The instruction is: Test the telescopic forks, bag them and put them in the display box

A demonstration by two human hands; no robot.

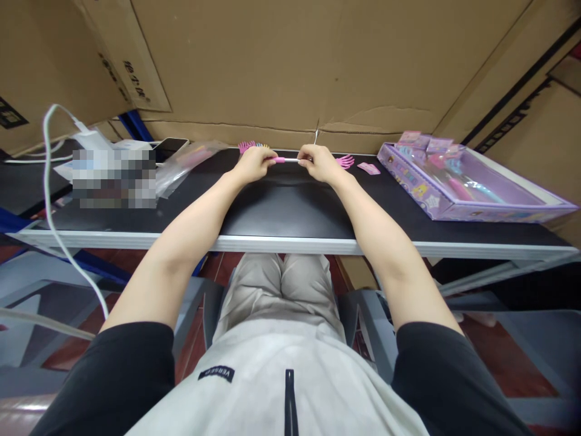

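Observation:
My left hand [253,163] is closed around the pink handle of a back scratcher [280,160]. My right hand [321,162] pinches its thin metal rod, so a short shiny length shows between the two hands. A pink hand-shaped head [345,161] sticks out past my right wrist, in line with the rod; my right hand covers the join. Just behind my left hand lies another pink hand-shaped head [246,146], with small yellow and blue prongs [262,145] beside it. A small pink card [369,169] rests on the black tabletop to the right.
On the right stands a purple display box [431,206] holding pink and blue pieces and small cards. Clear plastic bags [181,169], a phone [170,147] and a white cable [48,163] lie left. Cardboard [290,66] walls the back of the black table [285,212].

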